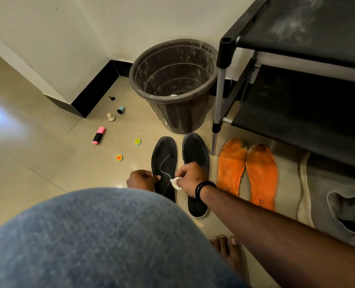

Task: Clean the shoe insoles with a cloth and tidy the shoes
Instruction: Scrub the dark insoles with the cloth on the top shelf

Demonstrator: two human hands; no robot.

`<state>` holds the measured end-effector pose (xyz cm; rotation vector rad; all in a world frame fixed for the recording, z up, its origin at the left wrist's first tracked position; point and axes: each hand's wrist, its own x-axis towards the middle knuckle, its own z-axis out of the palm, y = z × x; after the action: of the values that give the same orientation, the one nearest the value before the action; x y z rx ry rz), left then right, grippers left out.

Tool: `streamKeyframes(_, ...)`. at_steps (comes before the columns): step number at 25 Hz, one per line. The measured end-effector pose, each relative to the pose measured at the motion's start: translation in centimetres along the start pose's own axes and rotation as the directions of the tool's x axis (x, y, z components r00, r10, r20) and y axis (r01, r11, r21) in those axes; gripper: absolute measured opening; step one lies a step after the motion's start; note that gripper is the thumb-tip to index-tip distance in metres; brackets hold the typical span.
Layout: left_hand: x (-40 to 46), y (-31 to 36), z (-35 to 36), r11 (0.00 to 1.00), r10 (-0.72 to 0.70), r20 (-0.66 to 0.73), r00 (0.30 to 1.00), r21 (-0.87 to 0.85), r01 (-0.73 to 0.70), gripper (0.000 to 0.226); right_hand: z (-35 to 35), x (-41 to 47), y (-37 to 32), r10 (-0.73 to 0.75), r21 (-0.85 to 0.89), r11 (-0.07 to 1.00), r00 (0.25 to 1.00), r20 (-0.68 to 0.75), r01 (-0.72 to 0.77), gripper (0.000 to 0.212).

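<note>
Two black insoles lie side by side on the floor, the left one (164,154) marked with a thin wet streak, the right one (195,150) beside it. My left hand (142,179) pinches the near edge of the left black insole. My right hand (190,177) grips a small white cloth (175,182) held at that insole's right edge. Two worn orange insoles (231,163) (261,173) lie to the right. A grey shoe (338,202) sits at the far right.
A dark plastic bin (201,96) stands behind the insoles, next to a black shoe rack (297,80). A pink marker (99,135), small stamps (120,109) and round tokens (137,141) are scattered on the tiles. My denim-clad knee (89,235) fills the foreground; a bare foot (226,246) shows below.
</note>
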<state>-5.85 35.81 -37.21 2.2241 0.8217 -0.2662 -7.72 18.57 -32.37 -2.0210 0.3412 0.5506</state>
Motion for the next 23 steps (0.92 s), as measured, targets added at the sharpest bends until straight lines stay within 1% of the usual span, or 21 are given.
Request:
streamKeyframes(1,0.2,0.2,-1.2,0.998,-0.002,0.016,1.000,-0.062,0.003,0.027,-0.4,0.0,-0.6,-0.016,-0.019,1.000,1.000,0.023,0.016,0.022)
streamKeyframes(2,0.0,0.5,-2.7,0.994,0.010,0.050,0.999,-0.111,-0.004,0.023,-1.0,-0.2,-1.3,-0.033,-0.030,0.999,0.998,0.045,0.034,0.022)
streamKeyframes(4,-0.9,1.9,-6.3,0.985,0.056,0.142,0.988,-0.169,-0.032,0.021,-2.0,-1.0,-3.2,-0.062,-0.012,0.998,0.993,0.096,0.064,0.020)
streamKeyframes(6,-2.9,4.0,-10.5,0.977,0.115,0.212,0.970,-0.203,-0.072,0.018,-3.1,-2.5,-5.9,-0.099,0.037,0.995,0.979,0.178,0.094,0.018)
streamKeyframes(8,-5.7,6.6,-14.6,0.961,0.187,0.228,0.955,-0.244,-0.130,0.016,-4.5,-4.6,-9.2,-0.141,0.090,0.989,0.948,0.285,0.120,0.018)
streamKeyframes(10,-8.4,9.3,-18.1,0.926,0.282,0.194,0.940,-0.310,-0.214,0.015,-6.3,-6.8,-12.7,-0.210,0.144,0.975,0.916,0.342,0.170,0.018)
streamKeyframes(12,-10.7,12.1,-21.0,0.867,0.401,0.124,0.908,-0.372,-0.332,0.013,-8.7,-8.9,-16.2,-0.284,0.197,0.952,0.912,0.295,0.233,0.020)
streamKeyframes(14,-12.8,15.1,-23.4,0.796,0.487,0.045,0.872,-0.433,-0.423,0.013,-11.6,-11.1,-19.6,-0.360,0.249,0.918,0.911,0.198,0.309,0.021)
streamKeyframes(17,-16.3,20.1,-26.2,0.690,0.590,-0.026,0.807,-0.504,-0.520,0.011,-17.3,-15.2,-23.6,-0.466,0.217,0.872,0.881,0.086,0.440,0.020)
streamKeyframes(19,-18.6,23.4,-26.7,0.644,0.655,0.000,0.756,-0.524,-0.558,0.013,-21.4,-18.0,-24.6,-0.524,0.148,0.843,0.852,0.015,0.516,0.020)
streamKeyframes(21,-20.4,26.6,-26.1,0.622,0.701,0.069,0.710,-0.548,-0.560,0.016,-25.3,-20.3,-24.5,-0.547,0.079,0.831,0.835,-0.058,0.550,0.020)
streamKeyframes(23,-22.6,30.1,-24.5,0.598,0.730,0.189,0.657,-0.642,-0.480,0.014,-29.5,-22.6,-23.5,-0.544,-0.009,0.835,0.824,-0.160,0.550,0.020)
